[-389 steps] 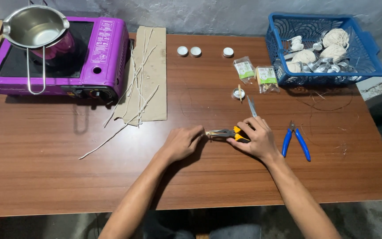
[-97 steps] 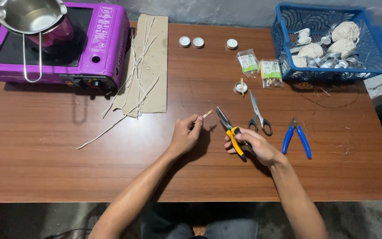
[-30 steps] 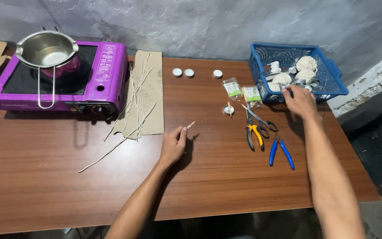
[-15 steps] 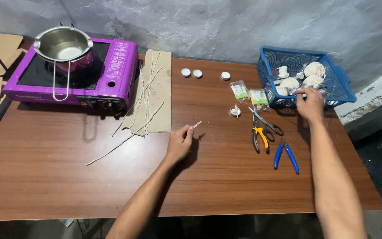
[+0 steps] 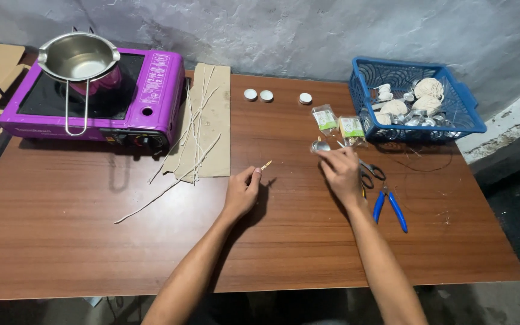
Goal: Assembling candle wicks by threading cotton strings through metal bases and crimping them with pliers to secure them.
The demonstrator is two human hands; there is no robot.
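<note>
My left hand (image 5: 243, 191) rests on the wooden table (image 5: 91, 253) and pinches a short pale wick stick (image 5: 265, 165) that points up and right. My right hand (image 5: 339, 173) hovers over the table right of centre, fingertips at a small round metal cup (image 5: 319, 146); whether they grip it I cannot tell. Scissors with black handles (image 5: 371, 171) and blue-handled pliers (image 5: 390, 207) lie just right of that hand.
A purple portable stove (image 5: 145, 102) with a steel pot (image 5: 78, 57) stands at the back left. Cardboard (image 5: 209, 123) with several long wicks lies beside it. A blue basket (image 5: 458, 114) sits back right, two small packets (image 5: 338, 122) and three round tins (image 5: 266, 95) nearby.
My right hand has come back from the blue basket to the table centre, near the small metal cup. My left hand still holds the short stick. The camera view has shifted.
</note>
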